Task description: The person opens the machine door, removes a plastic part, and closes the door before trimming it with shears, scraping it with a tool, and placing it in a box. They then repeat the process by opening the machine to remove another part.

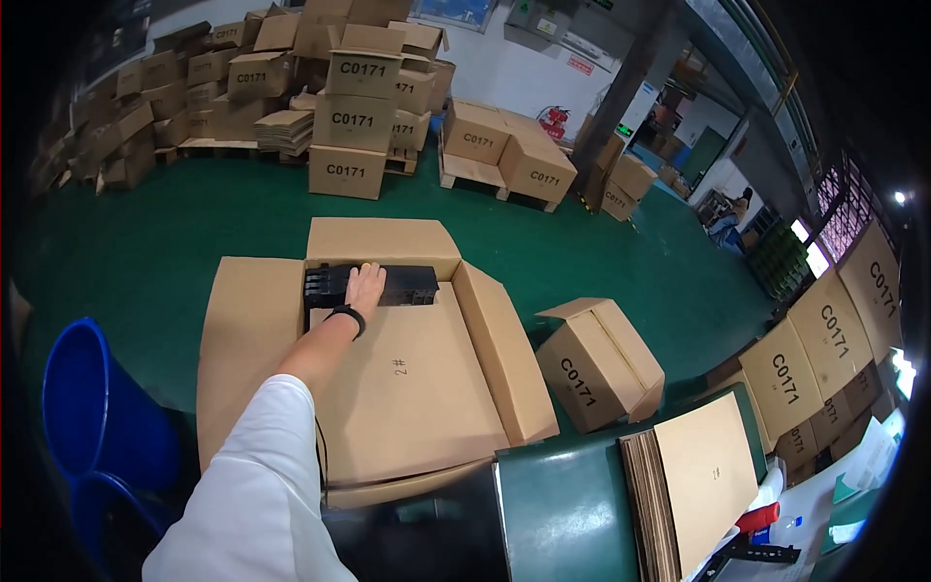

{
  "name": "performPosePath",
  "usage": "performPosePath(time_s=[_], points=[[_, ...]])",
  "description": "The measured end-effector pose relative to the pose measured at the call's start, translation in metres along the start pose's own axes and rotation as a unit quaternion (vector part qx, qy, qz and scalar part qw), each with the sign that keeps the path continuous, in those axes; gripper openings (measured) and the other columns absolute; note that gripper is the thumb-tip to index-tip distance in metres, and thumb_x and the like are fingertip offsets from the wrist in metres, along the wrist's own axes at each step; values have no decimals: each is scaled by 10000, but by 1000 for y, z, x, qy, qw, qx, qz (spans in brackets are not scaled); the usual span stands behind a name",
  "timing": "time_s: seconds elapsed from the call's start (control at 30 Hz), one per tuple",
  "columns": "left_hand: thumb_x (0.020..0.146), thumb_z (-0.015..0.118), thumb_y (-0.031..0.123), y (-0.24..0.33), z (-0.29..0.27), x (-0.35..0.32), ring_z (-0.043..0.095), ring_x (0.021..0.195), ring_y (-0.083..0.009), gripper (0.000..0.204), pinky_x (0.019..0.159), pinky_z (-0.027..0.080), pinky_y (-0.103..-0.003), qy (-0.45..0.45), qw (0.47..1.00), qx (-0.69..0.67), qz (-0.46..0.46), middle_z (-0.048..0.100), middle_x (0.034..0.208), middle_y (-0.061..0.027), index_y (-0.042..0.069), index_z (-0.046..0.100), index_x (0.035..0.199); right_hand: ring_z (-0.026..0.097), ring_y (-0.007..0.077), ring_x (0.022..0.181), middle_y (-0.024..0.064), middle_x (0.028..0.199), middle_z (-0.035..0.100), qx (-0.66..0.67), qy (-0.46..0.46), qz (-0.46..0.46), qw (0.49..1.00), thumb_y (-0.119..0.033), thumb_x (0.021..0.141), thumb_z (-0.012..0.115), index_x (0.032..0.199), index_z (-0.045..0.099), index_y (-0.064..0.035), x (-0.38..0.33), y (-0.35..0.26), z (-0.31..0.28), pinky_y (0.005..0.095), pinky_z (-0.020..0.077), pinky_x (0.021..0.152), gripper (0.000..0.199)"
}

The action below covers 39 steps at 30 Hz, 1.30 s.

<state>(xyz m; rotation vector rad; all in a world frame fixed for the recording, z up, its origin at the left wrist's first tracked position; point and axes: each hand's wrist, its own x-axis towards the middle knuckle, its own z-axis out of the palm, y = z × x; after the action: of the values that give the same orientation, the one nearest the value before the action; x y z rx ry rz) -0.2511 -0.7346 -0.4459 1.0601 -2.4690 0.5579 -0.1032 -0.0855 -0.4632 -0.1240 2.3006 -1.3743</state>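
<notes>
- Left hand [366, 288] laid over black part [415, 283], fingertips toward its far edge, dark band [349, 316] around wrist
- Cannot tell whether grasping it or merely resting on top
- Right hand out of view, grip impossible to tell
- Black part along the far end of open carton [252, 335], near brown sheet [427, 388] inside
- Blue bin [87, 398] left of carton
- Box [601, 364] to the right, on green floor [504, 257]
- Cardboard stack [713, 475] on green table [572, 514]
</notes>
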Motion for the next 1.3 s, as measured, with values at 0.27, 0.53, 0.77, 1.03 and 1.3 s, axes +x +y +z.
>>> performPosePath(time_s=[0.27,0.53,0.77,1.03,1.3], points=[[799,677,196,33,-120,-25,525,974,-290,265,787,414,-417,-16,963,-258,81,520,1012,-108,60,575,1002,622,243,815,130,927,644,-31,85,-70,993,-193,945,608,1211,580,-29,-17,-82,-5,338,499,750,314],[935,578,202,137,-314,-161,570,870,-305,177,743,484,-394,-189,558,-695,411,519,972,-121,47,520,998,638,250,801,137,886,651,-69,176,-123,974,-125,928,618,1094,649,7,-70,-173,-26,322,505,751,214],[921,594,193,186,-398,-282,617,825,-284,166,693,500,-376,-314,317,-758,476,571,939,-136,36,585,975,620,313,1000,215,1184,589,-329,582,-319,672,-213,927,654,1232,560,58,-170,-157,-122,397,503,877,419],[913,583,185,210,-423,-337,590,793,-288,140,693,483,-388,-297,247,-749,539,558,897,-126,45,573,919,616,317,1006,216,1185,588,-358,639,-295,614,-215,930,646,1244,551,53,-216,-141,-147,404,498,881,423],[949,543,205,196,-379,-337,562,907,-272,187,764,459,-385,-435,346,-648,521,524,997,-120,26,522,999,612,320,1011,216,1186,588,-354,648,-324,592,-217,933,639,1256,542,47,-211,-134,-171,410,493,884,428]])
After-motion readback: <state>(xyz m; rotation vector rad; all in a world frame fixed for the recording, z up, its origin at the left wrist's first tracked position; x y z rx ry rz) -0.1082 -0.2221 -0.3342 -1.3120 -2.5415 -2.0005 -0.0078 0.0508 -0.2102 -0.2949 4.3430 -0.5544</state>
